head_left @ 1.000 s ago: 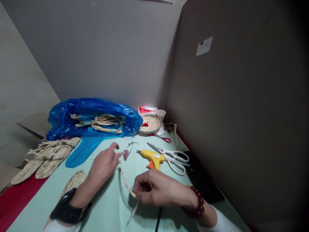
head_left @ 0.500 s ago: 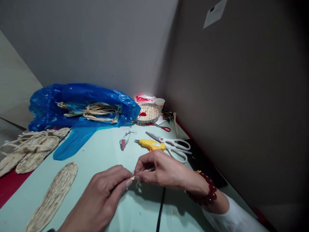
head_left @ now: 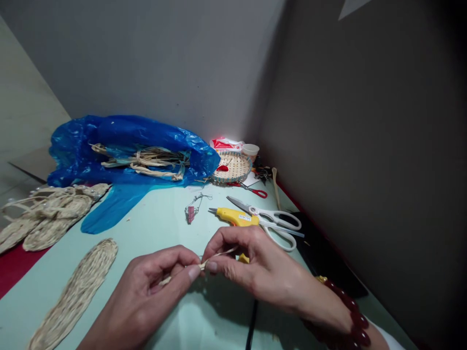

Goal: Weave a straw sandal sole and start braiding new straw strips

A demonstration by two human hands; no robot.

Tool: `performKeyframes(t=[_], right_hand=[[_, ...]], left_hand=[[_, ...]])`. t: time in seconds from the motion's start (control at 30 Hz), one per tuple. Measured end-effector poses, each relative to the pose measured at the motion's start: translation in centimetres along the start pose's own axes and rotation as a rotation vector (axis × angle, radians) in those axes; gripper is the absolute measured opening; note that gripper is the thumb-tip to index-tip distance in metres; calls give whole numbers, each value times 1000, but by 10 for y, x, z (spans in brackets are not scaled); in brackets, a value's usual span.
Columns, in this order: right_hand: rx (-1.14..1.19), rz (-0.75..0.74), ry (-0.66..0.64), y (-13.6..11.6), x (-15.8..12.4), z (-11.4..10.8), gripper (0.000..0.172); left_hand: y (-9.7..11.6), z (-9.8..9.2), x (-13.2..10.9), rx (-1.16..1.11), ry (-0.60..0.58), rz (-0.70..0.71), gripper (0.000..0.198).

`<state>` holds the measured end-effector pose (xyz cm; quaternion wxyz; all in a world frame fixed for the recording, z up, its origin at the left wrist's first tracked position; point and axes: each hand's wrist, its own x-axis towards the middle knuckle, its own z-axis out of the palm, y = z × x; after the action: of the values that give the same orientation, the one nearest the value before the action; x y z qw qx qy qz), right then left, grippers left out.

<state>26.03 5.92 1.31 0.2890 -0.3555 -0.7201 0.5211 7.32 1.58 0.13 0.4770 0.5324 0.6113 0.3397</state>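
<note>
Between the fingertips of both hands runs a thin, pale straw strand (head_left: 203, 266). My left hand (head_left: 149, 287) pinches it between thumb and forefinger, and a length of it shows inside the palm. My right hand (head_left: 241, 262) grips the strand close beside the left fingertips, its loose end rising past the thumb. Just beyond the right hand lies a yellow glue gun (head_left: 237, 217), its handle partly hidden by that hand. White-handled scissors (head_left: 270, 216) rest behind it. A woven straw sole (head_left: 82, 287) lies flat to the left of my left hand.
Woven straw sandals (head_left: 58, 214) lie at the left edge. A blue plastic bag (head_left: 134, 126) holds a straw bundle (head_left: 146, 160). A round woven basket (head_left: 235, 167), a paper cup (head_left: 250, 150) and red-handled scissors (head_left: 259, 193) are at the back. A small pink-tagged wire piece (head_left: 190, 214) lies mid-table.
The view has shifted slightly, so things on the table sit further right. My hands have turned a little, and more of the straw strand now shows between and beside the fingers.
</note>
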Motion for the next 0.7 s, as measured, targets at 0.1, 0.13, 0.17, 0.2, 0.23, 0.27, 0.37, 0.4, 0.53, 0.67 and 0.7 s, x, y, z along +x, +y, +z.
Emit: performKeyframes(t=[0.1,0.13,0.17,0.2,0.23,0.27,0.37,0.4,0.53,0.67,0.7], right_hand=[[7,-32,21,1,0,2,0],[19,-47,26,1,1,2,2],[32,-66,27,2,1,3,6],[40,-90,33,3,1,4,11],[37,-125,43,4,1,5,16],[20,-166,55,4,0,6,19],[-92,-284,122,5,-4,12,18],[-129,-306,148,5,-6,14,15],[-150,-289,177,8,-9,24,16],[-17,-164,139,10,-4,24,28],[2,-120,132,9,-3,23,24]], left_hand=[[-3,-2,1,-62,-27,-25,29],[-4,-2,2,-85,-28,-27,29],[-5,-3,3,-107,-30,-26,28],[-6,-4,4,-127,-29,-25,28],[-7,-5,5,-141,-25,-23,27],[-7,-5,5,-150,-22,-15,27],[-6,-4,4,-177,28,6,27],[-5,-3,3,-193,59,4,26],[-4,2,0,-273,116,-33,23],[-5,2,-1,-295,78,-12,28],[-4,2,-1,-294,71,-5,29]])
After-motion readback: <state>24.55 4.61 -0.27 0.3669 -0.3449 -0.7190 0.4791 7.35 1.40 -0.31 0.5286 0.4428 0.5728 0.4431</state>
